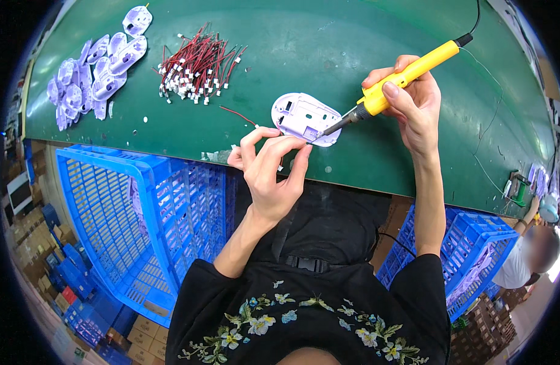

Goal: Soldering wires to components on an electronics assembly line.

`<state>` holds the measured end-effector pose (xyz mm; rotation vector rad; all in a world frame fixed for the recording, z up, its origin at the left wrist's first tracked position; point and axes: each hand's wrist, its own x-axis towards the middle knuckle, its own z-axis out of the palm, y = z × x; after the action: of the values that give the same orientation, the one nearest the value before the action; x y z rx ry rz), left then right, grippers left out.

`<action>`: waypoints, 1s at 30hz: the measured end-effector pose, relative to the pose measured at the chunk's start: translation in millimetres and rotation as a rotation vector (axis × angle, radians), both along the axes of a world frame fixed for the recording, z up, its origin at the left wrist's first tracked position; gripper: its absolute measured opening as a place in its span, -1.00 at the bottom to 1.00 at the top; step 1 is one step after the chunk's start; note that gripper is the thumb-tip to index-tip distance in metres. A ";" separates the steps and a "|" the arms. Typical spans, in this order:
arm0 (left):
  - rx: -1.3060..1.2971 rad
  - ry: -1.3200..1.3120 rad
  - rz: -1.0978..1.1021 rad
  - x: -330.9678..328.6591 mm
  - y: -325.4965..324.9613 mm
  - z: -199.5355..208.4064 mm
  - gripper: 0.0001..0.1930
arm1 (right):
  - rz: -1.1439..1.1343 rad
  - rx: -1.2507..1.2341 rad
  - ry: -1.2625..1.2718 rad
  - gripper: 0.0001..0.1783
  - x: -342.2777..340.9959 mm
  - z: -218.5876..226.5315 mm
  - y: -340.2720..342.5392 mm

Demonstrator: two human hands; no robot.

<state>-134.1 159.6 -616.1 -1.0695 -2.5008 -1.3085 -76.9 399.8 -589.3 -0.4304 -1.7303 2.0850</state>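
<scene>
My right hand (407,100) grips a yellow soldering iron (423,65), its dark tip pointing down and left onto a pale lilac oval plastic shell (299,114). The shell lies on the green table near its front edge. At the shell's lower edge, my left hand (272,161) pinches a thin wire close to the iron's tip; the fingertips hide most of it. A red wire (236,114) sticks out beyond the left fingers. From the iron, a thin strand of solder wire (497,91) runs off to the right in a loop.
A pile of red and black wires with white connectors (201,67) lies behind to the left. Further left are stacked lilac shells (97,73). Blue plastic crates (147,201) stand below the table on both sides. At the far right are a green-framed stand (519,190) and another person (529,255).
</scene>
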 end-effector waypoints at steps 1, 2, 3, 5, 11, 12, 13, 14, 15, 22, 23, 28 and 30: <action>0.000 0.002 0.001 -0.2 -0.2 0.2 -0.77 | 0.017 -0.013 -0.009 -0.60 -0.1 1.5 1.0; 0.000 0.001 0.000 0.0 -0.2 0.1 -0.77 | 0.033 -0.025 -0.018 -0.60 0.2 2.0 1.5; -0.003 0.003 0.002 0.1 -0.1 0.2 -0.77 | 0.032 -0.025 -0.018 -0.60 0.1 1.3 0.6; -0.004 0.005 0.002 0.3 0.3 -0.1 -0.77 | 0.023 -0.026 0.045 -0.60 -0.5 0.1 -1.6; -0.007 0.002 0.002 1.0 0.6 0.6 -0.77 | 0.040 -0.030 0.035 -0.60 0.7 2.9 -1.3; -0.009 -0.001 0.006 1.1 0.2 0.4 -0.77 | 0.040 -0.029 0.035 -0.60 0.8 2.5 -0.5; -0.011 -0.003 0.010 1.3 0.1 0.4 -0.77 | 0.036 -0.021 0.039 -0.60 1.0 1.5 0.6; -0.010 -0.003 0.008 1.3 0.3 0.7 -0.77 | 0.032 -0.013 0.042 -0.60 1.5 1.0 1.5; -0.014 -0.005 0.008 1.2 0.5 1.2 -0.77 | 0.030 -0.013 0.041 -0.60 1.9 1.4 2.2; 0.029 -0.015 0.014 0.2 1.4 -1.6 -0.75 | 0.040 -0.033 0.056 -0.59 0.2 -0.5 0.0; 0.029 -0.015 0.014 0.3 1.7 -1.8 -0.75 | 0.040 -0.035 0.055 -0.59 0.1 -0.8 0.2; 0.027 -0.017 0.019 0.3 1.3 -2.3 -0.76 | 0.028 -0.027 0.046 -0.59 0.2 -0.5 0.3; 0.001 -0.008 0.017 0.7 1.1 0.2 -0.76 | 0.022 -0.026 0.035 -0.60 0.7 2.1 1.2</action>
<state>-133.4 160.7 -615.8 -1.0423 -2.5088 -1.3123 -76.3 401.0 -587.2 -0.3821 -1.6965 2.1199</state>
